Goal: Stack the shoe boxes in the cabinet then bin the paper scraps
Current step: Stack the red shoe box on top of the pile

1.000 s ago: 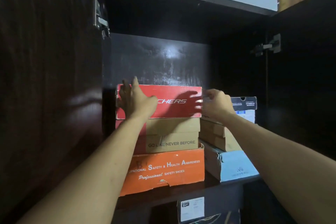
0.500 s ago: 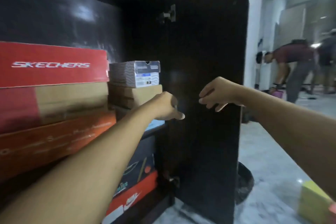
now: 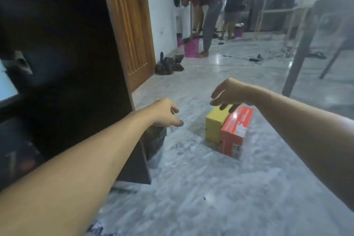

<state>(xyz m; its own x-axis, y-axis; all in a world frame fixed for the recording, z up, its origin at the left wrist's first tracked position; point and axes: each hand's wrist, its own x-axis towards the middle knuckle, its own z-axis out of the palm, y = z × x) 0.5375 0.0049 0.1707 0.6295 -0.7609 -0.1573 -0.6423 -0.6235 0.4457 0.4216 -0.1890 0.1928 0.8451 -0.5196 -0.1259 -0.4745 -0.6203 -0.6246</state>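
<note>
Two shoe boxes stand side by side on the marble floor: a yellow box [image 3: 216, 125] and an orange-red box [image 3: 235, 133] touching its right side. My right hand [image 3: 229, 95] hovers above their far ends, fingers loosely spread and empty. To the left of the boxes, my left hand [image 3: 166, 113] hangs in the air with curled fingers, holding nothing. The dark cabinet door [image 3: 63, 63] stands open at the left. The cabinet's shelves are out of view.
A black bag [image 3: 155, 142] sits on the floor behind the cabinet door's edge. A wooden door [image 3: 132, 25] is beyond it. Two people bend over pink baskets [image 3: 191, 47] at the back. A table leg [image 3: 297, 63] and cables lie at the right.
My view has swung right from the stacked boxes in the cabinet down to the floor. Both hands left the red box and now reach out over the floor boxes.
</note>
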